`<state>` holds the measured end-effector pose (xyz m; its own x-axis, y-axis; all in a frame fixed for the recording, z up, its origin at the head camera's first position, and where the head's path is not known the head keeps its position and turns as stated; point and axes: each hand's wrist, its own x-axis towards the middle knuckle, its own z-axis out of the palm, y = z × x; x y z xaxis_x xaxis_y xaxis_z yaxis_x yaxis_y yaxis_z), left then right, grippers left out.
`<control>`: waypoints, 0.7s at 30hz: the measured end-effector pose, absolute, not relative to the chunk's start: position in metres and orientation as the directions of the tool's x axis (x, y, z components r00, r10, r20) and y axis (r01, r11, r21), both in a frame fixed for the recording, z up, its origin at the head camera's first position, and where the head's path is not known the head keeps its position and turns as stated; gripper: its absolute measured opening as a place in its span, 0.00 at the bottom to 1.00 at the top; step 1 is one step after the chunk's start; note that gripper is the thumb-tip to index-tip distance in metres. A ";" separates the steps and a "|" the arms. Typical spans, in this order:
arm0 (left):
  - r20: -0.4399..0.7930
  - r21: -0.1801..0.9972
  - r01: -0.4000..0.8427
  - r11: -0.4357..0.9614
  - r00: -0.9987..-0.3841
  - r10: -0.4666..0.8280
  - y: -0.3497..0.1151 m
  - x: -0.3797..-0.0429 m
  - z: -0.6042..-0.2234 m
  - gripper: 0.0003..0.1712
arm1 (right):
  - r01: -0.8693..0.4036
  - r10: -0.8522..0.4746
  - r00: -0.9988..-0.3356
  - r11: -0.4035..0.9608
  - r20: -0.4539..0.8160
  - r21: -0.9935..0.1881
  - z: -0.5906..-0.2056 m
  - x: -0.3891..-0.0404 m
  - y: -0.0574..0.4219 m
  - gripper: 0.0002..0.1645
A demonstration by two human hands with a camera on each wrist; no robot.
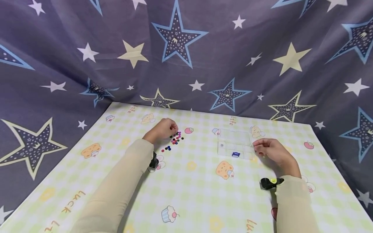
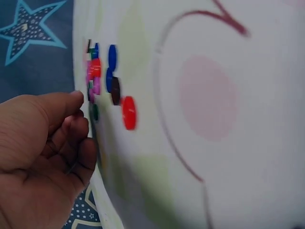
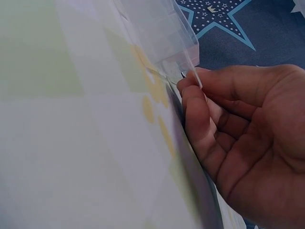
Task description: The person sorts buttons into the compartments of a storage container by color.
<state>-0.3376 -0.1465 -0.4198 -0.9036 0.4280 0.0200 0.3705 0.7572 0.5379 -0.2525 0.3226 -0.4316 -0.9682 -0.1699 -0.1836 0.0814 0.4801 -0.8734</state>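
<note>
Small flat round discs (image 1: pixel 175 141) in red, blue, magenta, dark green and near-black lie in a loose cluster on the table. My left hand (image 1: pixel 163 128) is at the far side of this cluster, fingers bent and fingertips low by the discs. Whether a disc is between those fingertips is hidden. A red disc (image 2: pixel 129 113) lies nearest in the left wrist view. A clear plastic compartment box (image 1: pixel 234 145) stands to the right, with a blue piece (image 1: pixel 235 154) in its front part. My right hand (image 1: pixel 272 151) pinches the thin clear edge at its right side.
A checked, cartoon-printed cloth (image 1: pixel 192 194) covers the table. A dark star-patterned curtain (image 1: pixel 204 64) hangs behind the table and along its sides. Each wrist wears a small black camera, such as the right wrist camera (image 1: pixel 269 183).
</note>
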 end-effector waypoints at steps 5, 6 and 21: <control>0.021 0.470 0.388 0.793 -0.903 0.430 -0.143 -0.337 -0.418 0.07 | 0.066 -0.184 -0.968 0.476 -0.173 -0.877 -0.430 -0.254 0.323 0.16; 0.020 0.464 0.393 0.794 -0.901 0.434 -0.142 -0.337 -0.418 0.07 | 0.067 -0.181 -0.968 0.476 -0.173 -0.877 -0.430 -0.254 0.323 0.16; -0.029 0.464 0.389 0.796 -0.891 0.453 -0.140 -0.339 -0.420 0.05 | 0.067 -0.171 -0.971 0.481 -0.168 -0.874 -0.435 -0.253 0.327 0.16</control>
